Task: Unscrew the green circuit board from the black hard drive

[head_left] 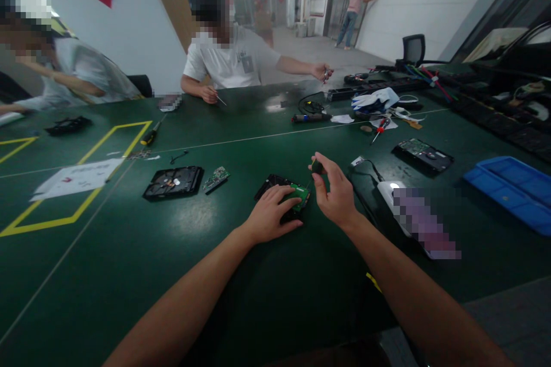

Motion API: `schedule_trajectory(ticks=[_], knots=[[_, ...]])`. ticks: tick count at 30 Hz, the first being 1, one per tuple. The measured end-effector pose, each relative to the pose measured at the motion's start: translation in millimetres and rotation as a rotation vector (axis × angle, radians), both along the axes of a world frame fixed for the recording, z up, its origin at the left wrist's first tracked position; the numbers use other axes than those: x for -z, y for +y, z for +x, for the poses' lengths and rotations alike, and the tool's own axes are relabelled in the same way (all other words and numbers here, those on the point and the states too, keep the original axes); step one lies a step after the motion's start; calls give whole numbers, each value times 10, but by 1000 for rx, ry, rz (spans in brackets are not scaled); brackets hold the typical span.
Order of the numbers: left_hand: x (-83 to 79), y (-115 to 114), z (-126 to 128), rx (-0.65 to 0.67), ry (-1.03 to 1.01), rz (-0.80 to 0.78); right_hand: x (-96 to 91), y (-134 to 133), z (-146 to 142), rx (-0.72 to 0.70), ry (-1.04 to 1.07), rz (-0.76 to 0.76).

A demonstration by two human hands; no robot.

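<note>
My left hand (270,213) lies on a black hard drive (275,184) on the green table (129,275), fingers pressing down beside its green circuit board (300,192). My right hand (334,190) is pinched round the dark handle of a small screwdriver (317,167), held upright above the board's right edge. The tip is hidden behind my fingers.
Another opened hard drive (173,181) and a loose circuit board (216,178) lie to the left, a third drive (422,153) at right. A blue tray (512,190) sits far right. Two other people work across the table; a yellow-handled screwdriver (150,136) and papers (77,176) lie left.
</note>
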State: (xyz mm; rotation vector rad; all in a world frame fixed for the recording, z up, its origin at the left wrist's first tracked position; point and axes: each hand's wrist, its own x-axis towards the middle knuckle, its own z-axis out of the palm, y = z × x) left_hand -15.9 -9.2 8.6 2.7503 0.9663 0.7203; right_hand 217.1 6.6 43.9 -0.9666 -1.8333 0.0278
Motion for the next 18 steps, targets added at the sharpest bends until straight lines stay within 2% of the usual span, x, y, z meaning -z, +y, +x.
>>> schedule_trajectory(ticks=[9,18], knots=[[2,1,-3,-3,7,-8,-61,-7,2,130,21,77],[22,6,-5,-5,-3,-11,-19,-17,-11,-35,23,35]])
